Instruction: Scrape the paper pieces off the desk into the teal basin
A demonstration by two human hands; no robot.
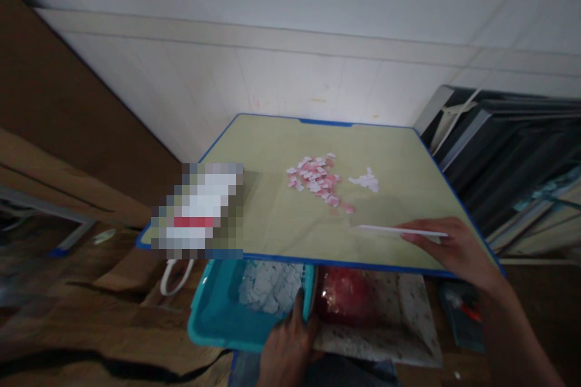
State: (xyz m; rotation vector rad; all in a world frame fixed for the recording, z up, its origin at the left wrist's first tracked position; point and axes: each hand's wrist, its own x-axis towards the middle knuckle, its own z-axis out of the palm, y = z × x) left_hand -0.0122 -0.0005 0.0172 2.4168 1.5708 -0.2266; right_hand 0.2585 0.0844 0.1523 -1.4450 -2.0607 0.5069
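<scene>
My right hand [447, 248] pinches a slim white stick [385, 229] with a tapered tip, held nearly level over the right front of a pale yellow-green tabletop [272, 224] with a blue edge. Beyond its tip lies a loose pile of small pink-and-white pieces [315, 176]. A smaller heap of white pieces [367, 181] sits to the right of that pile. Below the table's front edge, my left hand [288, 344] is closed around the right wall of a turquoise tray [218, 314], one finger over the inside. White flakes [272, 284] lie in this tray.
On the table's left stands a pixelated white item [204, 205]. A speckled pale tray [381, 344] holding something glossy red [345, 293] adjoins the turquoise one. Dark flat panels [508, 151] lean at right; a white wall [318, 78] rises behind the table.
</scene>
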